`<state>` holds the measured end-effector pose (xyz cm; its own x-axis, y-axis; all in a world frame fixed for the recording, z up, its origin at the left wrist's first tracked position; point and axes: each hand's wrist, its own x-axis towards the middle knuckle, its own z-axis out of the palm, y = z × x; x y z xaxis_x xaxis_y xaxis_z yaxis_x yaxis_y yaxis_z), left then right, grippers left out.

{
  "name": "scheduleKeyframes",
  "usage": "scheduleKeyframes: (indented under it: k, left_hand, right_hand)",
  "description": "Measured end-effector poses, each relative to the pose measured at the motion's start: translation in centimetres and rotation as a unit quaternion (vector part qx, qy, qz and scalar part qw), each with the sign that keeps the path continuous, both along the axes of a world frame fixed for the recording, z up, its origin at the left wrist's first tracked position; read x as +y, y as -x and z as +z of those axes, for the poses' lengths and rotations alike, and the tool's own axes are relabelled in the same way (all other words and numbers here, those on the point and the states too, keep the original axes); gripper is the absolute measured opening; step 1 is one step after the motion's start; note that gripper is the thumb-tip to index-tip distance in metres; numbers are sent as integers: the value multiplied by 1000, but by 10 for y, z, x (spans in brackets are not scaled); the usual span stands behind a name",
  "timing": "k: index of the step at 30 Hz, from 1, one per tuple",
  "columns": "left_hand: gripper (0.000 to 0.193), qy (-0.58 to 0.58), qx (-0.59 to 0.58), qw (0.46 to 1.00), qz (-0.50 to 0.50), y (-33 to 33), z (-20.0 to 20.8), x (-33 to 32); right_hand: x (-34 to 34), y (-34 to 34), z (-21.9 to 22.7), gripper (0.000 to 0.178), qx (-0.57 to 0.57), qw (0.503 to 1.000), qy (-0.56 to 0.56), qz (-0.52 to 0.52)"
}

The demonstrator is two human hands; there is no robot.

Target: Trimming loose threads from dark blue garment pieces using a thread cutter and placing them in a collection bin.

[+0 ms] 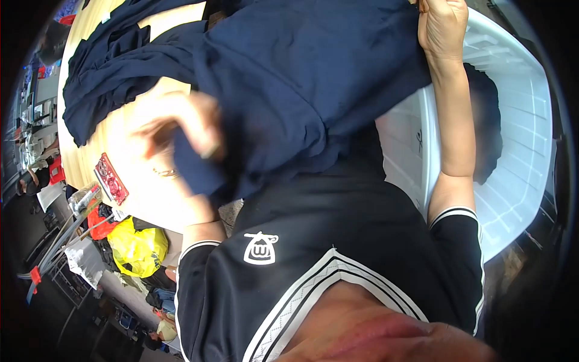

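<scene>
A large piece of navy blue fabric (301, 78) stretches across the view in front of me, its near edge hanging close to my body. At the upper right, my right hand (443, 27) is closed on the fabric's edge, with the fingertips partly cut off by the frame. My left hand (187, 120) is over the table beside the near left part of the fabric. Motion blurs its curved fingers, so I cannot tell whether they grip the cloth. More navy cloth (114, 78) lies bunched on the light wooden table (120, 139) at the left.
To my right stands a large white plastic tub (518, 175) with a dark bundle (484, 120) inside. A red patterned flat item (110, 179) lies near the table's edge. Below left are a yellow plastic bag (137, 246) and a red bag (101, 222). Other people appear at the far left.
</scene>
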<state>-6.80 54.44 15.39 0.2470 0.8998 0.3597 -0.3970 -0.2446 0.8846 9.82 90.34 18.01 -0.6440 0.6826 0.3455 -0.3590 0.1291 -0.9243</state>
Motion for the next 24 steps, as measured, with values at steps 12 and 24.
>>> scheduleKeyframes:
  k: [12,24]
  left_hand:
    - [25,161,513,593,599,-54,-46,87]
    - [24,58,295,953,30,-121,44,49]
  right_hand:
    - [-4,8,-1,29,-43,997,-18,56]
    - [-2,5,-3,30,-63,994,-32,84]
